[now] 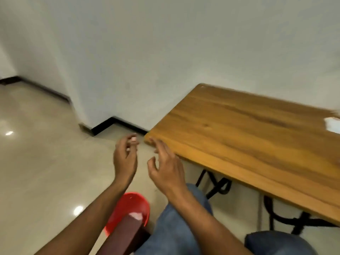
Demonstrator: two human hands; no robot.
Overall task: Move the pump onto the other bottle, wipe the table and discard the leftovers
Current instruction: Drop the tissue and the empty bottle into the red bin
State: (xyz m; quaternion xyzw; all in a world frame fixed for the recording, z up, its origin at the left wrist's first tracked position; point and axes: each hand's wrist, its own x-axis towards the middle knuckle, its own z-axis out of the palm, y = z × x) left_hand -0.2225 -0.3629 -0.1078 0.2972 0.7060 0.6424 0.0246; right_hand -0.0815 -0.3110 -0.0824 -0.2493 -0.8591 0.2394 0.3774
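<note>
Beside the near-left corner of the wooden counter [248, 137], both hands hang empty in the air: the left hand [125, 159] loosely curled with fingers apart, the right hand [165, 168] spread, its fingertips at the counter's edge. Neither bottle nor pump is in view. Below the counter's corner, on the floor, a red bin [134, 207] holds something pale, probably a discarded wipe. At the counter's far right, a blurred white scrap [333, 124] lies; it is likely light, soft tissue, best pinched up whole rather than slid.
</note>
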